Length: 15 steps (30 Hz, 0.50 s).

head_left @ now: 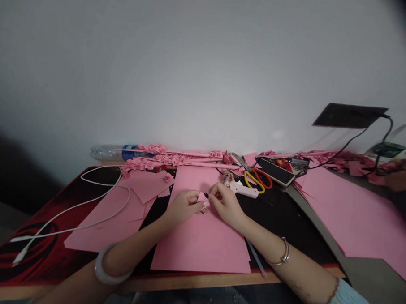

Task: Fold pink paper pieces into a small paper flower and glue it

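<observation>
Both hands meet over a large pink paper sheet (197, 246) in the middle of the table. Between the fingertips of my left hand (183, 206) is a small piece of pink paper (202, 197), pinched from the left side. From the right, my right hand (227, 204) also pinches this piece, its thumb and finger close against the left fingertips. The exact fold of the small piece is partly hidden by the fingers. Just beyond my right hand lies a white glue gun (245, 191), and behind it scissors (258, 180) with yellow and red handles.
Pink paper flowers (176, 160) on stems line the wall beside a plastic bottle (110, 152). A white cable (80, 203) loops over paper at left. A phone (276, 171), a pen (256, 257) and a stack of pink paper (357, 217) lie at right, near another person's hand (402, 179).
</observation>
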Each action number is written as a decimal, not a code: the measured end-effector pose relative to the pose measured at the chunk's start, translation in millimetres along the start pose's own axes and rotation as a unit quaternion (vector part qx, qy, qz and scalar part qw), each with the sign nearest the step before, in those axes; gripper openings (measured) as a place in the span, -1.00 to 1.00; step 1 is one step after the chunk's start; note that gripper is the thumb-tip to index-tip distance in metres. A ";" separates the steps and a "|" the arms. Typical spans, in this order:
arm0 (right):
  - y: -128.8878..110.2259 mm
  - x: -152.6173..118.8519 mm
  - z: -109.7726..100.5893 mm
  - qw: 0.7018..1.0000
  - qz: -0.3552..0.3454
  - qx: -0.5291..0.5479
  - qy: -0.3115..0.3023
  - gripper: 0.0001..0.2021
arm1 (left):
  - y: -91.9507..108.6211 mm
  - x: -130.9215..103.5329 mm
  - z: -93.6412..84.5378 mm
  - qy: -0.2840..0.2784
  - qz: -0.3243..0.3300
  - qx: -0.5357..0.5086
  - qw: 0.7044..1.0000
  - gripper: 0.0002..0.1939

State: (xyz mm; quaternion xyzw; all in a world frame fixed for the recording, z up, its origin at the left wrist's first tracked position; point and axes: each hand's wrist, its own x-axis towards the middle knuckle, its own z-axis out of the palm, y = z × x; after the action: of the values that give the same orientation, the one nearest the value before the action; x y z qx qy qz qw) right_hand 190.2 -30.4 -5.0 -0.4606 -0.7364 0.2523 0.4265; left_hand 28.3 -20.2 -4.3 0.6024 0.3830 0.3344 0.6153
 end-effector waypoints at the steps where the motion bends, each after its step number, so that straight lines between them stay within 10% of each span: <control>1: -0.7 -0.2 0.0 1.000 0.000 0.002 -0.004 -0.88 | 0.6 -0.2 0.3 0.008 0.001 0.004 1.000 -0.75; 15: -2.7 -1.4 1.0 1.000 0.005 0.016 0.000 -0.86 | 3.9 -1.3 0.0 -0.006 0.006 -0.043 0.999 -0.78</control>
State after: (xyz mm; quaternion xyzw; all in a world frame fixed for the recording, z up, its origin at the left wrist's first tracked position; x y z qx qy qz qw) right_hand 188.4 -32.9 -4.0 -0.4576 -0.7297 0.2661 0.4327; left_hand 27.8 -21.1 -0.4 0.5796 0.3608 0.3513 0.6407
